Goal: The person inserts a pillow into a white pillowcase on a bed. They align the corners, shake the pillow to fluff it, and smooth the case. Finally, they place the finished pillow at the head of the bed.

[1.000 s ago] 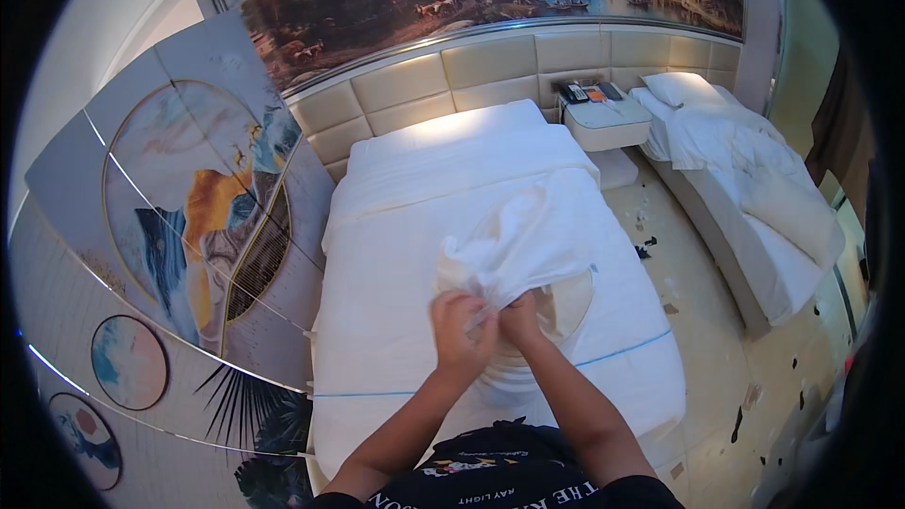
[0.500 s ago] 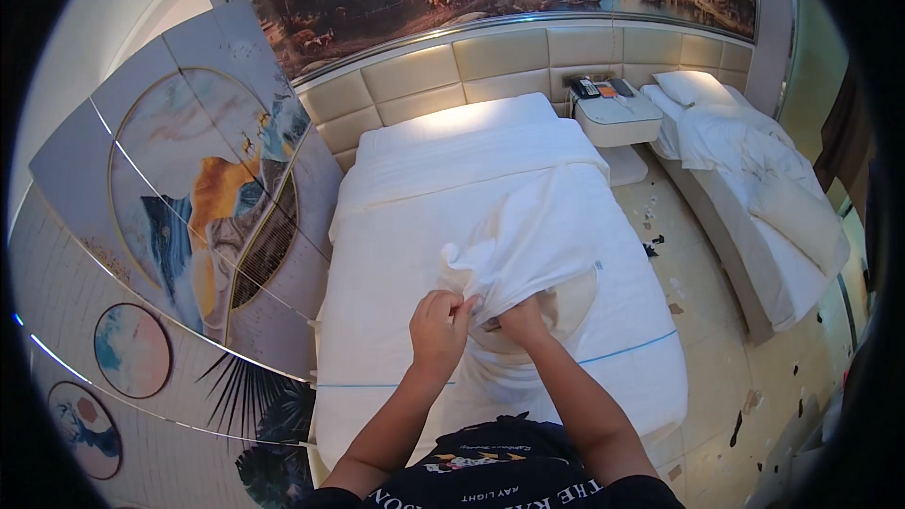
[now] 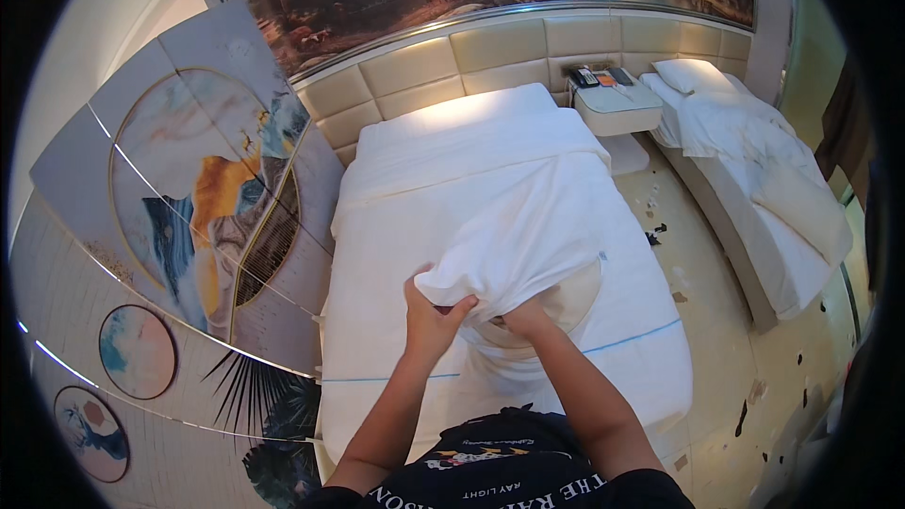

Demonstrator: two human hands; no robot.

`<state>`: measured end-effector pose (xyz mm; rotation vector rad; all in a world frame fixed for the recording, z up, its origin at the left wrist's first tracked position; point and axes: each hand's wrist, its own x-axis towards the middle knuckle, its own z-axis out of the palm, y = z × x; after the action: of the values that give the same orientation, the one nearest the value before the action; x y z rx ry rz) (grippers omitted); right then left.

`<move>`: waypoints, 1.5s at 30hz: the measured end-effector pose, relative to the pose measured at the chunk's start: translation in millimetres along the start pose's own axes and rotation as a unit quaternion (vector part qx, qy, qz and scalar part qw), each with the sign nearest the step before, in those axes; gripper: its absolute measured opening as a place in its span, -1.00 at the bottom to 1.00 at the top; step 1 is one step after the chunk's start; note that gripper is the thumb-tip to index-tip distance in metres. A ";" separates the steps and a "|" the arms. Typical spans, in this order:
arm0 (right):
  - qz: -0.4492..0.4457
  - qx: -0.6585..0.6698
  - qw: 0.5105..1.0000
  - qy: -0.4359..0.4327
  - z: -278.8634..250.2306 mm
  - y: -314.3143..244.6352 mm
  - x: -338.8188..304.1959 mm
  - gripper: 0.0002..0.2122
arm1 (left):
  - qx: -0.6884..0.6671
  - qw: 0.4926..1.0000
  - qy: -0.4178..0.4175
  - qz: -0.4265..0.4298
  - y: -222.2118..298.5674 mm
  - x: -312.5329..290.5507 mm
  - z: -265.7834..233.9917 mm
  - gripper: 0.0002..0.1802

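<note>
The black shirt [image 3: 495,473] has white writing on it: big letters [image 3: 583,489] toward both sides, a short row of smaller letters [image 3: 496,494] between them, and a curly line [image 3: 502,442] too tiny to read above a little coloured picture [image 3: 476,457].

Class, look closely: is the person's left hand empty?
No, the left hand holds the bunched edge of a white cloth over the bed.
</note>
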<state>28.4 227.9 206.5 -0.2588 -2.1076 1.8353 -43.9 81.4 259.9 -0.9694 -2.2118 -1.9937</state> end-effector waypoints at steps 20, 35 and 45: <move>0.146 0.457 0.855 0.197 18.4 23.8 -96.7 -0.68 | -0.181 0.981 0.025 -0.066 0.8 66.8 -13.7 -0.63; 0.138 0.496 0.820 0.249 -42.6 10.3 -87.2 -0.58 | -0.178 0.969 0.055 -0.163 -47.4 29.9 -103.6 -0.61; 0.101 0.641 0.755 0.091 -56.8 12.3 -54.5 -0.47 | -0.175 0.965 0.045 -0.188 -62.9 -7.2 -142.6 -0.53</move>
<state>98.6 263.2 193.8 -0.2686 -0.3418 2.7322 -121.2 -50.3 227.6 -0.4760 -2.1691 -2.5970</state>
